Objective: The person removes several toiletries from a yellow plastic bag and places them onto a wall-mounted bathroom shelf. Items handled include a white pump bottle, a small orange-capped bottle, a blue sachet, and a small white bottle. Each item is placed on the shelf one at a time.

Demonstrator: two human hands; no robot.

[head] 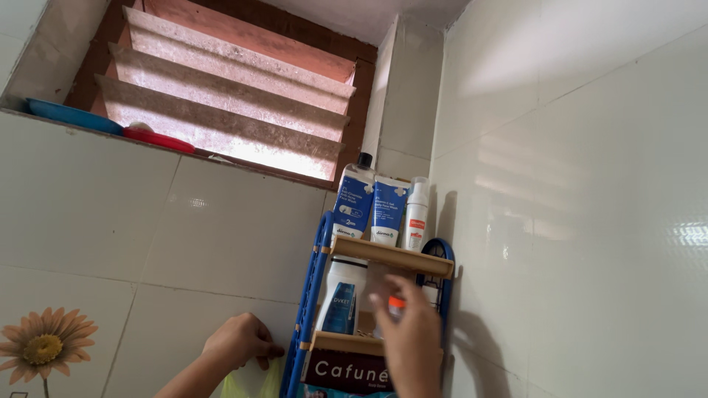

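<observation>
The right hand [410, 340] is raised in front of the middle tier of a blue metal corner rack with wooden shelves [391, 256], its back toward the camera. Its fingers [385, 304] are curled around a small white bottle with an orange band [397, 302], which sits on the middle shelf; only a strip of the bottle shows between thumb and forefinger, so how tightly it is gripped cannot be told. Just left of it on the same shelf stands a white bottle with a dark blue label [342, 298], apart from the fingers.

The left hand [240, 340] is lower and to the left, against the white tiled wall [110, 221]. It is closed into a loose fist, pinching the top of a thin yellow-green plastic bag [254, 379] that hangs beneath it beside the rack's blue upright.

On the top shelf stand a clear bottle with a black cap [355, 199], a blue and white tube [389, 211] and a white pump bottle [417, 214].
</observation>
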